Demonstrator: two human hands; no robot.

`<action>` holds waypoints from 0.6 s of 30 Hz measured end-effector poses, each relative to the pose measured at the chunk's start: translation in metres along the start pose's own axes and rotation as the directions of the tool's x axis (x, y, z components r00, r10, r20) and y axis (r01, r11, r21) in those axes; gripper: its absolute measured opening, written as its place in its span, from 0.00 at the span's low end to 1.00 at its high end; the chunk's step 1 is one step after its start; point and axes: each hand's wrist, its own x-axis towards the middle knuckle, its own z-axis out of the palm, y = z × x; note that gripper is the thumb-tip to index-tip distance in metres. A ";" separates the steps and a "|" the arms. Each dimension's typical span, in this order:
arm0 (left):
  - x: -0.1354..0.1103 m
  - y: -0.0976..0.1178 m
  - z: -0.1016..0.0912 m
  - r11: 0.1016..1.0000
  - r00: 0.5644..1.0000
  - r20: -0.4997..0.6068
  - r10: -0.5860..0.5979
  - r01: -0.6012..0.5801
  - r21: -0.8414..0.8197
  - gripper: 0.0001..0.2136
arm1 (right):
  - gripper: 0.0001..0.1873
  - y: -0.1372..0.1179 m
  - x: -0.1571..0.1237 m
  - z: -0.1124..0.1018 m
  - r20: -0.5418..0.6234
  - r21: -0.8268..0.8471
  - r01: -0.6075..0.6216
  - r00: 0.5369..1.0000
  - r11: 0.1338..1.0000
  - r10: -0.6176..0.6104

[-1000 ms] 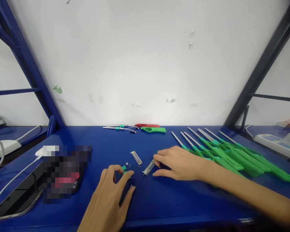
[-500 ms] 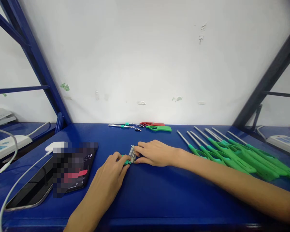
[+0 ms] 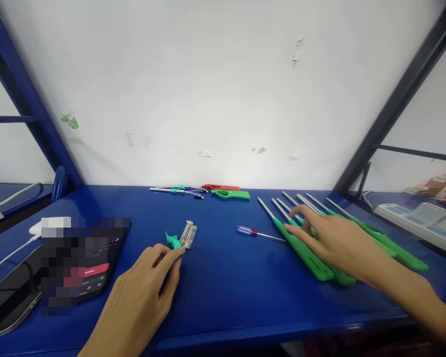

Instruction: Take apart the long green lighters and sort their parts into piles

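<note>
My left hand (image 3: 144,292) lies on the blue shelf (image 3: 223,302), fingers loosely spread, fingertips touching a small green part joined to clear lighter parts (image 3: 182,238). My right hand (image 3: 330,238) reaches over the row of green long-nosed lighters (image 3: 308,253) at the right, fingers spread and resting on them, with none gripped. A small screwdriver with a clear handle (image 3: 256,233) lies between the two hands.
A phone (image 3: 70,263) and a tablet with a white cable (image 3: 7,297) lie at the left. Dismantled lighter pieces, green and red (image 3: 223,192), lie along the back wall. Power strips (image 3: 419,218) sit on the neighbouring shelf at right.
My right hand left the small parts at the middle and moved right onto the green lighters. The left hand's grip on the small assembly has loosened to a touch. The screwdriver now shows.
</note>
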 end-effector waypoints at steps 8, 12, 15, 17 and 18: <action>-0.001 -0.002 -0.001 0.999 0.999 0.017 0.048 -0.048 -0.025 0.15 | 0.28 -0.003 -0.057 0.045 -0.014 -0.122 -0.063 0.998 0.991 0.062; -0.004 -0.001 -0.003 0.997 0.999 -0.002 0.036 -0.036 -0.066 0.12 | 0.24 -0.004 -0.050 0.040 -0.020 0.008 -0.071 0.997 0.997 0.071; -0.006 0.001 -0.008 0.997 0.997 -0.078 0.000 -0.006 -0.078 0.12 | 0.25 -0.005 -0.050 0.019 -0.139 0.076 -0.151 0.977 0.986 0.161; -0.007 0.005 -0.013 0.995 0.986 -0.163 0.016 -0.033 -0.096 0.14 | 0.27 -0.009 -0.052 0.002 -0.228 0.131 -0.164 0.955 0.978 0.191; -0.008 0.008 -0.016 0.992 0.979 -0.203 0.032 -0.056 -0.112 0.15 | 0.26 -0.011 -0.053 -0.006 -0.239 0.173 -0.134 0.955 0.976 0.174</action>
